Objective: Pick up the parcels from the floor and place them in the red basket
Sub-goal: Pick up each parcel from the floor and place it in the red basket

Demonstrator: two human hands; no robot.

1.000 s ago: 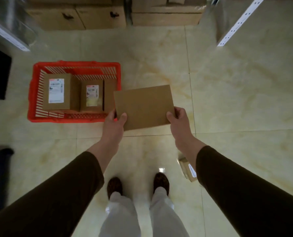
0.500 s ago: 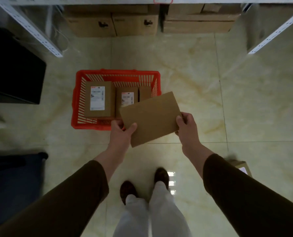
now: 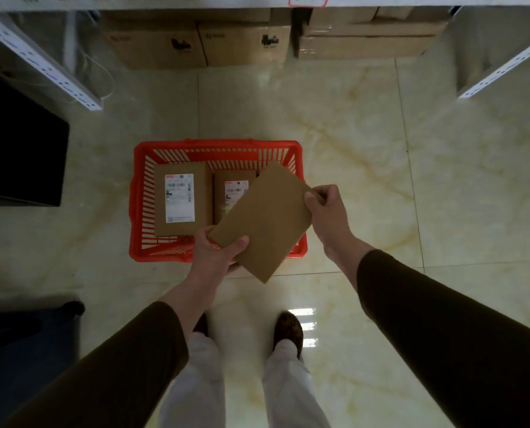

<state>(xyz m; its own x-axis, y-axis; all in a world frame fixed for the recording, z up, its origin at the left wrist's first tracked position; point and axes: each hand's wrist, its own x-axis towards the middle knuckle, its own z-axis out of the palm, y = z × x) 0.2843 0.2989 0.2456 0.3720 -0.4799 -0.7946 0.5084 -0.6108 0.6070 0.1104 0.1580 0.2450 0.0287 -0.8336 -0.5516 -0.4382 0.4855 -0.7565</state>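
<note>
I hold a flat brown parcel tilted above the right half of the red basket, which stands on the floor ahead of my feet. My left hand grips the parcel's lower left corner, thumb on top. My right hand pinches its upper right corner. Inside the basket lie two labelled cardboard parcels: a larger parcel on the left and a smaller parcel partly hidden behind the parcel I hold.
Large cardboard boxes sit under a shelf at the far side. White shelf uprights stand left and right. A black object is at the left, and a dark bin at the lower left. Glossy marble floor surrounds the basket.
The view has shifted so that the basket now sits centred ahead of me. The held parcel has turned more diagonal and moved over the basket's right half. The parcel on the floor at right has left the view.
</note>
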